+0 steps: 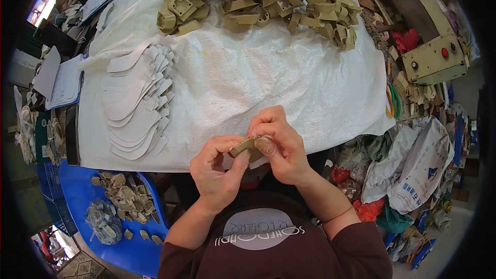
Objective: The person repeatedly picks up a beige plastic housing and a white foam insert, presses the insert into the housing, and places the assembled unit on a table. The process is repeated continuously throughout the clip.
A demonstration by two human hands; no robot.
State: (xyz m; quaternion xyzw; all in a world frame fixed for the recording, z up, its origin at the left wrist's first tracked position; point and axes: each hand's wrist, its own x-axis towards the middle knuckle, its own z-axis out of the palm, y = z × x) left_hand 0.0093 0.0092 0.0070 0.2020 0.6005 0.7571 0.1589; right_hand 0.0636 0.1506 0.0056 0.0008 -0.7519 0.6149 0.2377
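Both hands meet just over the near edge of a white woven sheet (pixel 232 80) on the table. Between them is a small, curved khaki shoe heel (pixel 242 146). My left hand (pixel 219 170) pinches its left end between thumb and fingers. At its right side, my right hand (pixel 283 150) grips it with thumb and bent fingers. The fingers hide much of the heel. A large heap of similar khaki heels (pixel 245 18) lies at the far side of the sheet. On the left, curved white flat pieces (pixel 129 106) overlap in a fanned stack.
A blue plastic chair (pixel 116 256) at lower left holds small tan pieces (pixel 129 196) and a clear plastic bag (pixel 103 222). A beige control box (pixel 435 61) with knobs stands at right. Plastic sacks (pixel 421 168) crowd the right side. A clipboard (pixel 67 82) lies at left.
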